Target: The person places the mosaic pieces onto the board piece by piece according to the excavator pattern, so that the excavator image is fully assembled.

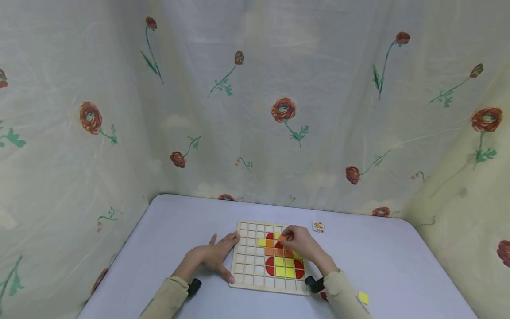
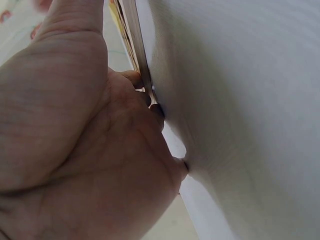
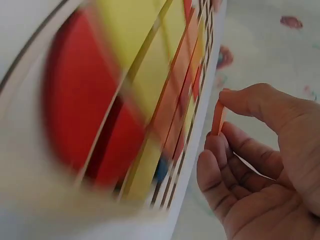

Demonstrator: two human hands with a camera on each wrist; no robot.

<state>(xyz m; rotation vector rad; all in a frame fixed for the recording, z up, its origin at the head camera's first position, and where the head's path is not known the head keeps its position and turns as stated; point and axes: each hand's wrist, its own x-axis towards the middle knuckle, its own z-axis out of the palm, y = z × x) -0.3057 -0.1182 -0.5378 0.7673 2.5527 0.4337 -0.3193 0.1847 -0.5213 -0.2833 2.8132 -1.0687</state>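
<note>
A wooden grid board [image 1: 259,288] lies on the white table, with red rounded pieces [image 1: 269,266], yellow square tiles [image 1: 280,262] and orange tiles [image 1: 269,251] in its middle and right cells. Fingers spread, my left hand [image 1: 215,255] rests against the board's left edge; the left wrist view shows its fingertips at that edge. Over the upper right part of the board, my right hand [image 1: 303,243] pinches an orange tile [image 3: 218,117] between thumb and fingers. In the right wrist view, this tile stands on edge, apart from the board's face.
A small picture card [image 1: 318,227] lies beyond the board's far right corner. Near the right forearm are a loose yellow tile [image 1: 363,297] and a partly hidden red piece [image 1: 324,296]. A flowered curtain [image 1: 255,110] hangs behind the table.
</note>
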